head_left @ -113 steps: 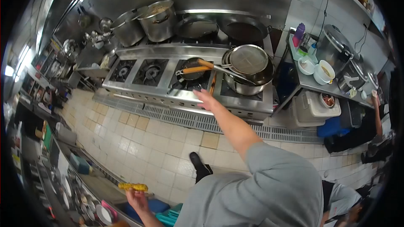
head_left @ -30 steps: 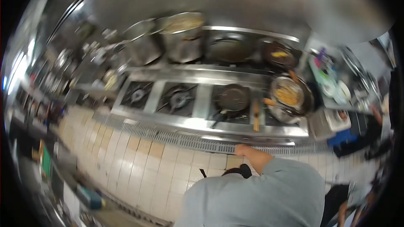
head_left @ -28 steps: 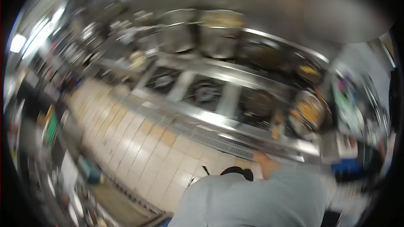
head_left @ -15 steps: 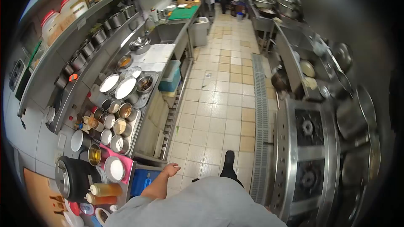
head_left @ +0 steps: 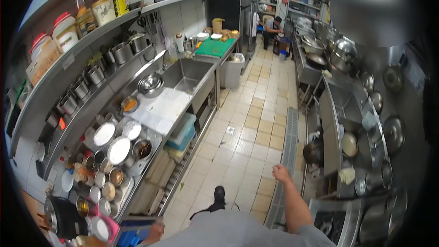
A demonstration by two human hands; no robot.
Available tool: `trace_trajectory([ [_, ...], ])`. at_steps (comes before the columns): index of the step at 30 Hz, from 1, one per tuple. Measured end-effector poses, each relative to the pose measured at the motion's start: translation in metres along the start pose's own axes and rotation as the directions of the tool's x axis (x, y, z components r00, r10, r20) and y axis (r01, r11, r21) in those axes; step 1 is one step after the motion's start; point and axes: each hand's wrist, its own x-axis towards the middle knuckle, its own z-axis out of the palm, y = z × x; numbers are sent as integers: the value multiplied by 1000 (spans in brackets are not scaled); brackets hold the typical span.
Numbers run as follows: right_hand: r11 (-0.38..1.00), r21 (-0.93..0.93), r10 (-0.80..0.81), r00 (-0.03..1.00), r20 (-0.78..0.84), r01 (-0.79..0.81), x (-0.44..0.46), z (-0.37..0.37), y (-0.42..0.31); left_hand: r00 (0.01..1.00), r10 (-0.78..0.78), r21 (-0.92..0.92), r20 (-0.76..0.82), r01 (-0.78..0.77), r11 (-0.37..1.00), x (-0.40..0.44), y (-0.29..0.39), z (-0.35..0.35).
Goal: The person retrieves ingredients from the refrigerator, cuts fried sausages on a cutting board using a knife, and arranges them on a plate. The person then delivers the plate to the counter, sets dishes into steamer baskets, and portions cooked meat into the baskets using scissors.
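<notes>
Blue bin [head_left: 129, 238]: under the near end of the left-side counter [head_left: 217, 61], just beside the left hand [head_left: 156, 231]; contact cannot be told. Left hand blurred; grip cannot be told. Right hand [head_left: 281, 173]: fingers curled, loosely clenched, above the floor along the left edge of the drain grate [head_left: 289, 139]. Right forearm beside the stove [head_left: 353, 215]. White-filled bowl [head_left: 100, 228] at counter's near end.

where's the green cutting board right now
In the head view, the green cutting board lies near the upper middle, left of the tiled floor, just beyond the sink, with the grey bin standing below it.
</notes>
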Motion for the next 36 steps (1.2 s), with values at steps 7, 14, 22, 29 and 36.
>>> trace_trajectory([
  [7, 893, -447, -53, 998, 17, 55, 140, 16, 10, 869, 474, -62, 141, -470, 881, 174, 144, -48],
  [14, 526, -850, 500, 800, 332, 25, 106, -74, 139, 753, 631, -220, -186, -658, 720, 440, 493, -316],
  [22, 711, -437, 628, 777, 43, -551, 286, -74, 56, 806, 527, -560, -269, -576, 596, 535, 860, -502],
  [29, 978, 43, -208, 968, 139, 204, 648, -141, 92, 725, 623, -440, -295, -682, 585, 608, 988, -541],
  [36, 871, -470, -251, 952, -175, 143, 1135, -85, -289, 753, 335, -555, -566, -649, 520, 767, 1040, -684],
])
